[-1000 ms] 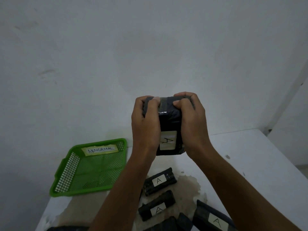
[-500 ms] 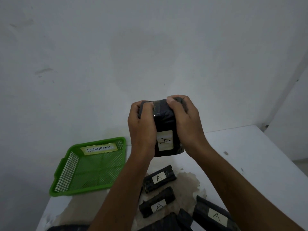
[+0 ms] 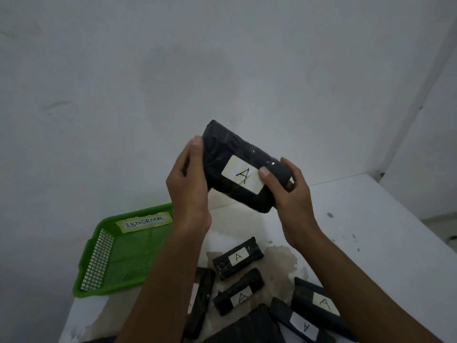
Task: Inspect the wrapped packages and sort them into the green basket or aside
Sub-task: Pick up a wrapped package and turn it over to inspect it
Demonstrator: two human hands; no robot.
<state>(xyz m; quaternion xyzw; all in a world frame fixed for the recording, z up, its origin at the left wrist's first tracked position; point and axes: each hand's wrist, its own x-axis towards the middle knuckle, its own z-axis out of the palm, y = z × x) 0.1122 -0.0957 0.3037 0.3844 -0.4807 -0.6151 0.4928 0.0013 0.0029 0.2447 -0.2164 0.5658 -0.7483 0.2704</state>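
tilted now from upright, package point(image 3: 243, 169) slants far-left to near-right, my left hand point(image 3: 189, 181) and right hand point(image 3: 288, 194) gripping its ends, green basket point(image 3: 99, 256) lying left.

Basket point(image 3: 103, 258) sits left of 6 packages point(image 3: 237, 257) on table point(image 3: 371, 231).

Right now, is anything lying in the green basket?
No, the green basket shows only bare mesh and its label; the packages lie on the table beside it.
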